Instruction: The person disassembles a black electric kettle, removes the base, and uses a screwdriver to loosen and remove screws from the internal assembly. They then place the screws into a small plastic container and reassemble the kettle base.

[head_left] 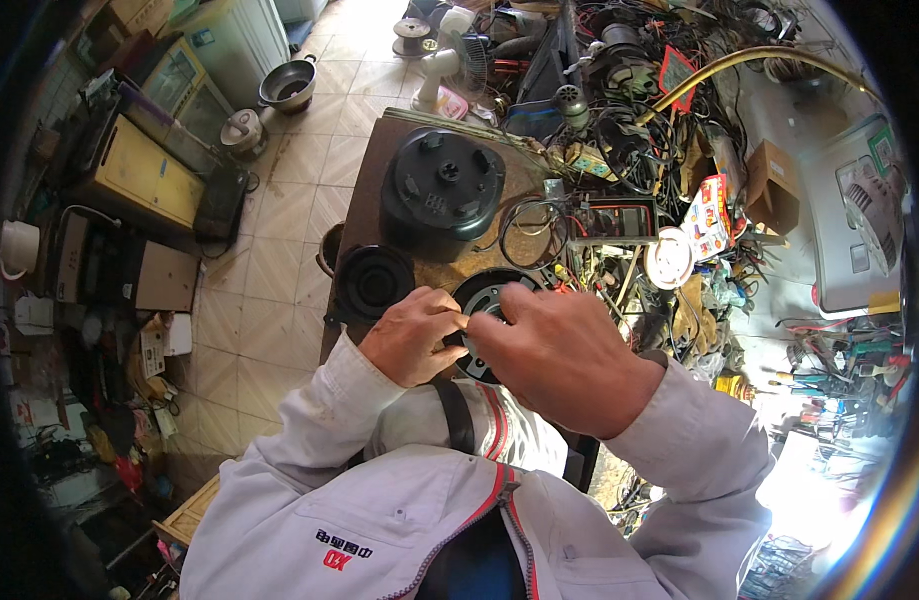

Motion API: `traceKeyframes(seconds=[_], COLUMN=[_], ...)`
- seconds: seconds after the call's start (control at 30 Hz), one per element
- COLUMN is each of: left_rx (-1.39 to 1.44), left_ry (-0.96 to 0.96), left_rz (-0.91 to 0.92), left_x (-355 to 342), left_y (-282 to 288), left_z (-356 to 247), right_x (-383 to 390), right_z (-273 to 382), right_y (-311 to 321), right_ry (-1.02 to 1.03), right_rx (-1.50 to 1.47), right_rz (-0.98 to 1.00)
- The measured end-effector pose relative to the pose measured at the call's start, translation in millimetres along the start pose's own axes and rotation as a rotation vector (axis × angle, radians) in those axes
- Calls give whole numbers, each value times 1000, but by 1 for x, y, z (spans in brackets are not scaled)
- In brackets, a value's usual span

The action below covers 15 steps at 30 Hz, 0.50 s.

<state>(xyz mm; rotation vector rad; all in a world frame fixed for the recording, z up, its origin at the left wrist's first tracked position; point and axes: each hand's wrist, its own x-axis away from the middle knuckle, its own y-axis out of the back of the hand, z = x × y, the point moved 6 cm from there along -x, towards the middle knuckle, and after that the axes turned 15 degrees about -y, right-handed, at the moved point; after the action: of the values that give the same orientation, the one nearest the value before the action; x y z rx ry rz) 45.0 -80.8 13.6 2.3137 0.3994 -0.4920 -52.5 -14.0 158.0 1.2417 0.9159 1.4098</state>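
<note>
Black and round, with no long side, the appliance base (pixel 488 288) sits mid-frame, beneath my left hand (pixel 412 338) and right hand (pixel 560 352), both near. My fingers curl close together; I can't tell what they pinch.

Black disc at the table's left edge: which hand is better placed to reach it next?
Probably the left hand: it is close to the black disc, while the right hand is farther off, beyond the left.

1 round blk part (pixel 483 297) w/ grey inner face, partly hidden, nr table (pixel 526 178) edge.
</note>
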Motion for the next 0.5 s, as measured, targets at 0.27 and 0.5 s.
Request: traceKeyframes(seconds=[0.27,0.5], left_rx=[-4,11], left_ry=[6,4], left_rz=[19,27], left_x=[-1,-2], left_y=[1,0], left_z=[-1,0], right_x=[8,11], right_z=[-7,-4], right_y=[-6,-3], right_ry=[-219,47], right_rx=[-64,-220], right_rz=[132,-210])
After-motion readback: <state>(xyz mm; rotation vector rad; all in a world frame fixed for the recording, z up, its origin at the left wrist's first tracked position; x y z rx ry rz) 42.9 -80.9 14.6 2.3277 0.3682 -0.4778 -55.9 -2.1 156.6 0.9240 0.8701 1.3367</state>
